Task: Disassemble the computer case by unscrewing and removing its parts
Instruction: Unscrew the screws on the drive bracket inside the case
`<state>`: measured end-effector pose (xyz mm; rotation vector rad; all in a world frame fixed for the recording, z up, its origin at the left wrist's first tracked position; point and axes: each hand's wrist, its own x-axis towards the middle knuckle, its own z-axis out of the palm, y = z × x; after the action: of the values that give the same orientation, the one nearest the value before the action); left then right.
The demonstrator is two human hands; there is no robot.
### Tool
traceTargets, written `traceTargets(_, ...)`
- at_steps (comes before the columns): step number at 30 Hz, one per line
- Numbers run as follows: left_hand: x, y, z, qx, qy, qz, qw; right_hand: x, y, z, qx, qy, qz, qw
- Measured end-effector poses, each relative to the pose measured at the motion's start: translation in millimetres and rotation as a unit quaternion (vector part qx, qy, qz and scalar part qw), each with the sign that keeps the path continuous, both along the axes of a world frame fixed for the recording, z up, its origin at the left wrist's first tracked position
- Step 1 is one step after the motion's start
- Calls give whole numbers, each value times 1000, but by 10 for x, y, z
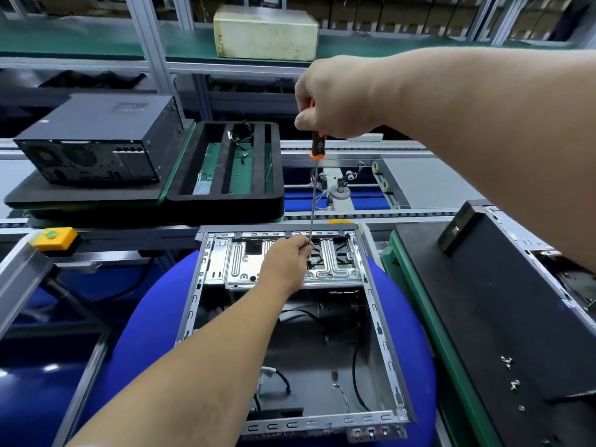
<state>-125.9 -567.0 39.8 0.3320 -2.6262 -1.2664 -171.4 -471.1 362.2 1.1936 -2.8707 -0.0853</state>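
Note:
An open computer case [377, 321] lies on a round blue pad [135, 333], its side panel off and loose cables inside. A silver drive bracket [238, 266] spans its far end. My right hand [338, 98] grips the orange and black handle of a long screwdriver [314, 185], held upright over the bracket. My left hand [285, 262] rests on the bracket and pinches the lower end of the shaft near the tip. The tip itself is hidden behind my fingers.
A black panel [483, 317] on the right carries several loose screws [512, 379]. Behind the case a conveyor holds a closed black computer [96, 140] and an empty black foam tray [225, 162]. A yellow button box [53, 238] sits left. A cardboard box [264, 30] stands on the shelf.

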Motion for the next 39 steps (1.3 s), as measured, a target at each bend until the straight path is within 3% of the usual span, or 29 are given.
traceTargets(11,-1,28,21,-20,-2,-12,1000,-49,-41,-42,-34,-47,10,998)
traceTargets(16,-21,21,19,-27,-4,-14,1000,-47,-60,29,47,-13,-45,998)
traceTargets(20,-30,6,-25,-23,6,2,1000,-130,-60,59,156,28,-14,987)
traceTargets(29,-96,12,-137,-84,3,21,996,-232,-113,24,55,-21,20,998)
traceTargets(39,-143,53,-190,-79,3,49,996,-244,-69,-1,22,-46,66,997)
